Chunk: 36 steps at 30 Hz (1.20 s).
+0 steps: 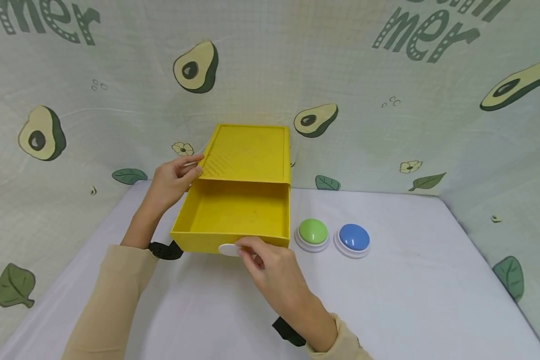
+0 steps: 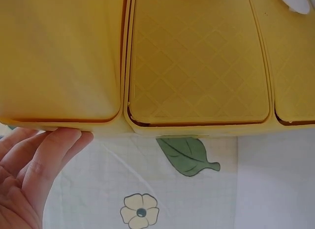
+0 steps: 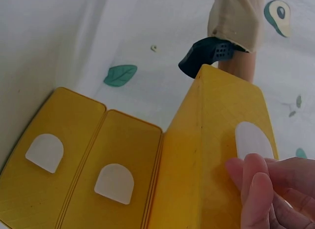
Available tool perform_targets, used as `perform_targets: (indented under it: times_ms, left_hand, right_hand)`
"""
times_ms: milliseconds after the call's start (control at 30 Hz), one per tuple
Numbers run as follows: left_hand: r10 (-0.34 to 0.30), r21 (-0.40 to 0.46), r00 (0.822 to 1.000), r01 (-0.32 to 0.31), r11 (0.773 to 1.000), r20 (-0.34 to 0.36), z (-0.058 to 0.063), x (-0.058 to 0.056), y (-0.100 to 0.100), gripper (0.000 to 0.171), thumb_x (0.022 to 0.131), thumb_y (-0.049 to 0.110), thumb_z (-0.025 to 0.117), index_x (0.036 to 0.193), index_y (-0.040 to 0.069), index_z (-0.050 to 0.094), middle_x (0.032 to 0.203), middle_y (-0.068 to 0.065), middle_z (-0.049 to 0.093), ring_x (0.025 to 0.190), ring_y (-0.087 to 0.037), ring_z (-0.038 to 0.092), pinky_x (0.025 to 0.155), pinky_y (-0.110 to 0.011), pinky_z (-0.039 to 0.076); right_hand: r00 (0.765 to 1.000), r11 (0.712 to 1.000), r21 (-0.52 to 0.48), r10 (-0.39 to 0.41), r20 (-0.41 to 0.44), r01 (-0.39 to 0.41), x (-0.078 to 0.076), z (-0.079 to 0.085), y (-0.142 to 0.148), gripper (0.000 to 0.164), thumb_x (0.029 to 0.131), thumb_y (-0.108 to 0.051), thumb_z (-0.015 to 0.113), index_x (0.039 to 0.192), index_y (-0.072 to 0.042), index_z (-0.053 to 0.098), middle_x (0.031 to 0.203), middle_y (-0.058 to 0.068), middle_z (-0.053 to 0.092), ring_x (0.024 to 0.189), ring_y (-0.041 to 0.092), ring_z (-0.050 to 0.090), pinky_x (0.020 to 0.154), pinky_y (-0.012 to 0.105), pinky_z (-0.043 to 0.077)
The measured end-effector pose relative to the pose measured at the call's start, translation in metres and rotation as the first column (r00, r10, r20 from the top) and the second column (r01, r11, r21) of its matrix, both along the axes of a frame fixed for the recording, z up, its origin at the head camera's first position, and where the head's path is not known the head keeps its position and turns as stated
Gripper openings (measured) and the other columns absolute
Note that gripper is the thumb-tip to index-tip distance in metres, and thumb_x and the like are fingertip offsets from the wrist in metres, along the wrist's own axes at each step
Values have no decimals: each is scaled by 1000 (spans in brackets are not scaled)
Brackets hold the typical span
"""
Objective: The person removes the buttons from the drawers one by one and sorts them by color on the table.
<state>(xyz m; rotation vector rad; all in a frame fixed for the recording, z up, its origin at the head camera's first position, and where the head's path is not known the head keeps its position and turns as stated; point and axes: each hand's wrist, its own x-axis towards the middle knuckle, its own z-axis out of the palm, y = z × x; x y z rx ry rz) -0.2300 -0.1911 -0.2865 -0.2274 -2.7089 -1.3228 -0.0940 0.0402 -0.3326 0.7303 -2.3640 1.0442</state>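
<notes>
A yellow drawer cabinet (image 1: 252,150) stands on the table with its top drawer (image 1: 238,207) pulled out; the inside of that drawer shows bare. My right hand (image 1: 276,272) pinches the white rounded handle (image 1: 227,249) on the drawer's front between thumb and fingers. In the right wrist view the same handle (image 3: 252,139) sticks up above the fingertips. Against the cabinet's left side, near its top edge, my left hand (image 1: 171,182) rests with extended fingers. The left wrist view has these fingers (image 2: 56,147) touching the side wall.
Two lower drawers (image 3: 125,135) are closed, each with a white handle (image 3: 114,184). To the right of the cabinet sit a green push button (image 1: 313,231) and a blue push button (image 1: 354,237) on the white-covered table (image 1: 409,280). A patterned cloth (image 1: 252,60) hangs behind.
</notes>
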Motion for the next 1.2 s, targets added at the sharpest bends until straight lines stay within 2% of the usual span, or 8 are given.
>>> perform_targets:
  times_ms: [433,700,1000,1200]
  left_hand:
    - [-4,-1,1000,4,1000,-4,0,0,-2,47,95,33,50,139,17,45,134,-11,53,116,-27,57,83,-37,54]
    - [-3,-11,1000,3,1000,-15,0,1,-1,46,95,32,50,139,16,45,133,-11,54,115,-27,58,76,-28,54]
    - [-3,-6,1000,3,1000,3,-2,1,-1,47,96,33,49,139,18,44,134,-11,53,116,-28,57,84,-40,54]
    - [-3,-3,1000,3,1000,3,0,1,-1,47,95,35,50,138,19,46,133,-11,54,116,-27,58,81,-35,54]
  right_hand:
    - [999,1000,-29,9,37,-7,-7,2,2,17,80,-9,71,97,-11,67,77,-2,67,60,5,52,58,11,48]
    - [999,999,-36,0,35,1,-10,2,2,18,80,-9,72,97,-10,67,79,-2,68,61,5,54,60,11,49]
    - [1000,999,-36,-7,21,7,-17,2,1,16,82,-10,70,98,-10,67,77,-1,67,60,5,52,58,11,48]
    - [1000,999,-33,-16,0,16,-21,2,3,15,82,-10,70,97,-11,68,76,-1,67,59,5,52,57,11,47]
